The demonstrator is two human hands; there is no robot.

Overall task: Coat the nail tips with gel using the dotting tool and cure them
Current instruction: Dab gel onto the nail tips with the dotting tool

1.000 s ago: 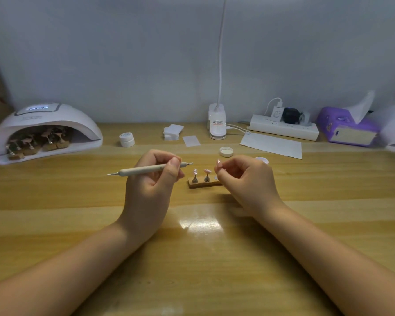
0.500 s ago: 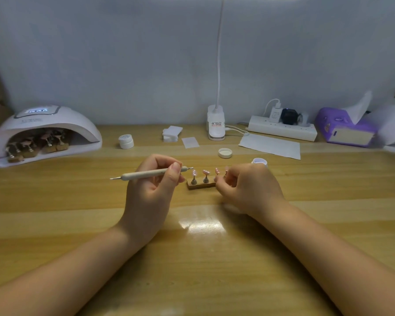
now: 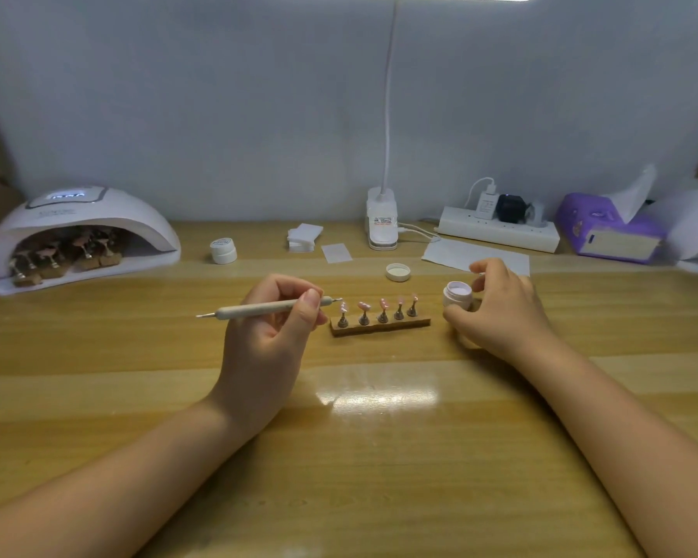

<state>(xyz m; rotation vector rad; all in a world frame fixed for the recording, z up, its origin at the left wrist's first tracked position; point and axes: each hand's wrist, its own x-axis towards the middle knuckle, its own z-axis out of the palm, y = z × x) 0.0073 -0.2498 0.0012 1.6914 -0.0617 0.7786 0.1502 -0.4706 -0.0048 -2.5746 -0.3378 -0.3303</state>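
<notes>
Step in hand, as judged: loading gel before coating. The left hand (image 3: 267,336) holds the dotting tool (image 3: 267,308) in a closed grip, thumb over the shaft, the tool lying near level with its metal point just beside the leftmost of the nail tips (image 3: 379,306). Five nail tips stand on pins in a wooden holder (image 3: 379,327) at mid-bench (image 3: 379,457), between the hands. The right hand (image 3: 500,312) has its grip curled around the open gel jar (image 3: 457,294), just right of the holder; the jar's lid (image 3: 397,272) lies apart, behind. The next move calls for steadying the jar and carrying the tool point across the row to dip it without brushing the tips. The curing lamp (image 3: 77,235) at far left has a lit display and houses further holders. A second, closed jar (image 3: 223,250) bears lid print too small to read; a label on the desk lamp base (image 3: 381,223) is likewise illegible
</notes>
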